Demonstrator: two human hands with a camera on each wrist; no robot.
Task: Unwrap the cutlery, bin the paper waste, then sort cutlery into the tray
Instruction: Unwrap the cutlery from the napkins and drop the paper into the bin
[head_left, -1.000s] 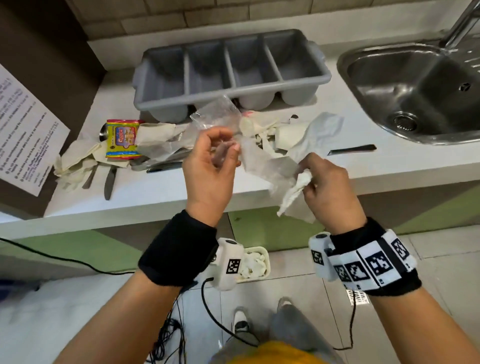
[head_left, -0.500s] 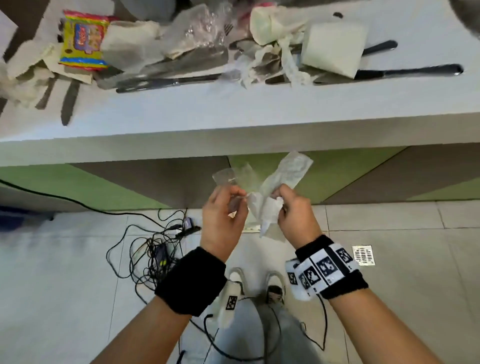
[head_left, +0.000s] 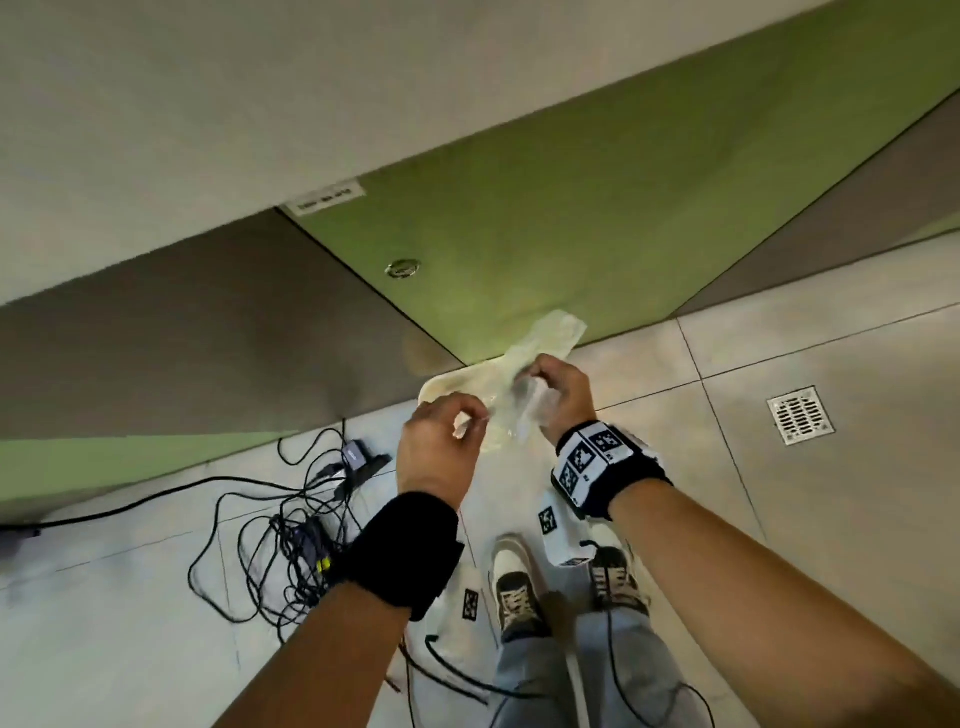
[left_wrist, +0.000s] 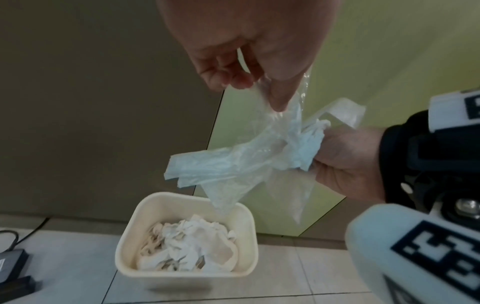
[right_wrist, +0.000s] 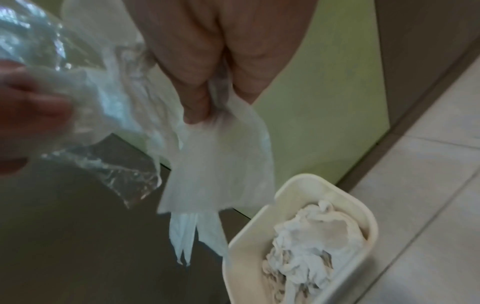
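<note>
Both hands hang over a cream waste bin (left_wrist: 135, 226) on the floor, which holds crumpled paper. My left hand (left_wrist: 259, 90) pinches a clear plastic wrapper (left_wrist: 285, 115) between thumb and fingers. Gripped in my right hand (right_wrist: 215, 107) is a white paper napkin (right_wrist: 221, 164), bunched together with the wrapper's other end. In the head view the left hand (head_left: 447, 441) and right hand (head_left: 556, 395) are close together, covering most of the bin (head_left: 441, 387). No cutlery or tray is in view.
Green and brown cabinet fronts (head_left: 571, 208) rise just behind the bin. A tangle of black cables (head_left: 291, 519) lies on the tiles to the left, and a floor drain (head_left: 800, 415) is at the right. My shoes (head_left: 514, 587) stand below the hands.
The view has dropped from the counter to the floor. Both hands have gone down from counter height to above the bin, still holding the wrapper and napkin.
</note>
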